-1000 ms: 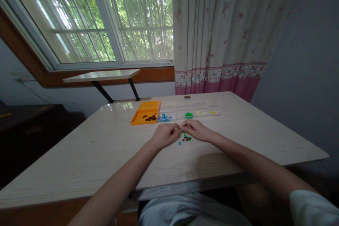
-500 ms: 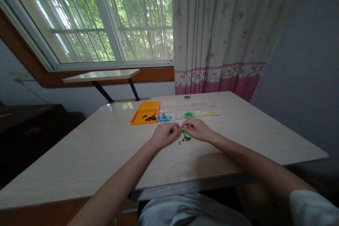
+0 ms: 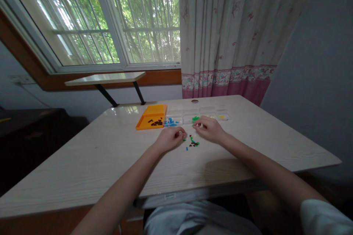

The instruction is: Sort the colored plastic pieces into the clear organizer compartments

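My left hand (image 3: 170, 139) is closed above the table, with a small green piece (image 3: 184, 140) at its pinched fingertips. My right hand (image 3: 209, 129) hovers to the right, thumb and finger drawn together, just in front of the green pieces (image 3: 195, 119) in a clear tray. A speck of green shows at its fingertips, but what they hold is too small to make out. Between and below the hands lies a small cluster of brown, green and blue pieces (image 3: 194, 143). A single blue piece (image 3: 186, 148) rests apart from it, nearer to me.
An open orange box (image 3: 142, 123) holds dark brown pieces (image 3: 157, 122). Beside it, clear compartment trays (image 3: 179, 119) contain blue pieces (image 3: 171, 121), green ones and yellow pieces (image 3: 221, 116). A raised white shelf (image 3: 106, 78) stands at the table's back left, below the window.
My hands, which met at a green piece, have come apart. The right moved slightly up and right toward the green pieces; the left shifted a little left. The cluster below is more exposed.
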A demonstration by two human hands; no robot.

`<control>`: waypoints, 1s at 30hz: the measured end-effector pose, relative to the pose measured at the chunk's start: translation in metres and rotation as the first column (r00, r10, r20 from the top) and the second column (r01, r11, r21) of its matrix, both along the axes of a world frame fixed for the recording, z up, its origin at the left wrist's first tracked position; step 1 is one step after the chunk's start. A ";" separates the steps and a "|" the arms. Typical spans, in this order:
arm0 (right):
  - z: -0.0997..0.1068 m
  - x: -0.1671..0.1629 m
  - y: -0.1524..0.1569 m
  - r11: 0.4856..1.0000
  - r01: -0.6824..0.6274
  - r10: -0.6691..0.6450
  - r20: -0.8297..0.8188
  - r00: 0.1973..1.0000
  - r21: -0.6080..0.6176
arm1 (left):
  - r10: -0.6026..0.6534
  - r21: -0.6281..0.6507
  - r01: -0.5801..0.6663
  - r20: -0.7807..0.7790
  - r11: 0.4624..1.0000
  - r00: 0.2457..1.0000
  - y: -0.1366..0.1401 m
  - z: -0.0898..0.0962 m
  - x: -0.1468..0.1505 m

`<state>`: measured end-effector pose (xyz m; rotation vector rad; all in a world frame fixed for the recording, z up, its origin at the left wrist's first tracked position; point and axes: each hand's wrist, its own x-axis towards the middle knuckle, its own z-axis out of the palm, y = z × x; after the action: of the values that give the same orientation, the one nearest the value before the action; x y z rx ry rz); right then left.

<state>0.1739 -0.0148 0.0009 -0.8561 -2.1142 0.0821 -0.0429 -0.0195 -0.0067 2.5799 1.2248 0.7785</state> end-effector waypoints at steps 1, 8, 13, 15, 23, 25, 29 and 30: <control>0.003 0.005 0.001 0.999 0.029 -0.027 -0.036 0.999 0.034 | -0.011 -0.016 0.011 -0.024 1.000 1.000 0.001 0.001 -0.002; 0.011 0.025 0.007 0.982 0.154 -0.139 -0.144 0.980 0.105 | -0.057 -0.084 0.045 -0.145 0.995 0.988 0.004 -0.002 -0.008; 0.010 0.022 0.007 0.972 0.130 -0.099 -0.160 0.982 0.197 | -0.041 -0.085 0.026 -0.179 0.996 0.983 0.003 -0.001 -0.005; 0.010 0.022 0.008 0.963 0.122 -0.081 -0.175 0.981 0.241 | -0.042 -0.104 0.021 -0.208 0.994 0.977 0.002 0.001 -0.004; 0.003 0.023 0.022 0.966 0.206 -0.203 -0.040 0.978 0.158 | -0.081 -0.140 0.050 -0.225 0.989 0.971 0.001 0.003 -0.004; -0.001 0.021 0.029 0.955 0.272 -0.275 0.008 0.961 0.116 | -0.088 -0.141 0.058 -0.215 0.988 0.973 0.001 0.003 -0.004; -0.009 0.016 0.046 0.913 0.406 -0.409 0.073 0.910 0.047 | -0.094 -0.149 0.065 -0.201 0.987 0.975 0.000 0.003 -0.005; -0.010 0.015 0.049 0.903 0.429 -0.429 0.093 0.898 0.028 | -0.092 -0.147 0.063 -0.194 0.987 0.977 0.000 0.003 -0.005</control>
<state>0.1888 0.0344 -0.0090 -1.3263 -1.9612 -0.2027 -0.0480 -0.0191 -0.0033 2.6213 1.1755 0.4094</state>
